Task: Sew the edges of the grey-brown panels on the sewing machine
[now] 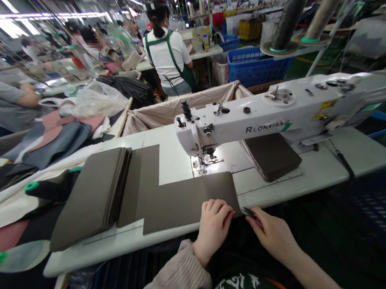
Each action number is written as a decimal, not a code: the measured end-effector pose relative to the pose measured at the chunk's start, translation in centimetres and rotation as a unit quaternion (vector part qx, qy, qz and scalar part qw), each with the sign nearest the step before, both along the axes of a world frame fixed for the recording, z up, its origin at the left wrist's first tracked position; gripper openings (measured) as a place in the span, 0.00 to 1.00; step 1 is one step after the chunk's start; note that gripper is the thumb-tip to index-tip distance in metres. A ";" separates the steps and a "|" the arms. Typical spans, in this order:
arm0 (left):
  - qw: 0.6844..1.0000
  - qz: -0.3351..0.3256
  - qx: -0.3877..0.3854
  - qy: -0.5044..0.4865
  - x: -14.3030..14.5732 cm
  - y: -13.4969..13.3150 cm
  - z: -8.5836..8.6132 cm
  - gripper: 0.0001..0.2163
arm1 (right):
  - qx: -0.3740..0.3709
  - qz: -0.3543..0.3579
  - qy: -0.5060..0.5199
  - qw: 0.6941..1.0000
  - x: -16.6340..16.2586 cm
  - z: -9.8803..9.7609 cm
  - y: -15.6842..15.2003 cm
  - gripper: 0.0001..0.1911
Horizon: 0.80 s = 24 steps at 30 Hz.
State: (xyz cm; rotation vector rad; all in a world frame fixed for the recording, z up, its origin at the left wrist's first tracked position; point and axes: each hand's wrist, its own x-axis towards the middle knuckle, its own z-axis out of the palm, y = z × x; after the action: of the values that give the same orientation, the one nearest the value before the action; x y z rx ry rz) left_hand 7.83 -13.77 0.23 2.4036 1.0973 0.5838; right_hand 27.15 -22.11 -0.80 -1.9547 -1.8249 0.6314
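A flat grey-brown panel (189, 201) lies on the white sewing table in front of the machine's needle area. At its near right corner, my left hand (214, 226) is closed, with thumb and fingers pinching the edge. My right hand (274, 234) is closed around small thread snips (248, 212), whose dark pointed tip faces that corner. Most of the snips are hidden in the fingers. Just beyond the panel stands the white sewing machine (240, 117), its lamp lit over the presser foot (208, 158).
A stack of grey-brown panels (90, 190) leans at the table's left, and another stack (270, 156) sits under the machine arm. Thread cones (287, 24) stand behind. Fabric scraps (59, 140) and a plastic bag lie left. A co-worker (167, 51) stands beyond, near blue baskets (257, 63).
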 end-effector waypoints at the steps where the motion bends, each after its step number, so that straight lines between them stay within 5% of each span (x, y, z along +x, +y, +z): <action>1: 1.000 0.004 -0.008 -0.003 0.1 0.1 0.1 0.04 | 0.001 0.004 -0.009 1.000 0.0 0.0 0.0 0.10; 24: 0.999 0.029 -0.036 -0.028 0.4 0.4 0.7 0.02 | 0.013 0.013 -0.045 0.999 -1.0 -0.3 0.1 0.12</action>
State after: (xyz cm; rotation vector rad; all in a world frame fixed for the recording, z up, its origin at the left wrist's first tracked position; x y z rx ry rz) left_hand 8.23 -13.35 0.94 2.2868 1.1475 0.6165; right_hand 26.17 -22.03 -1.15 -1.9753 -1.9042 0.5329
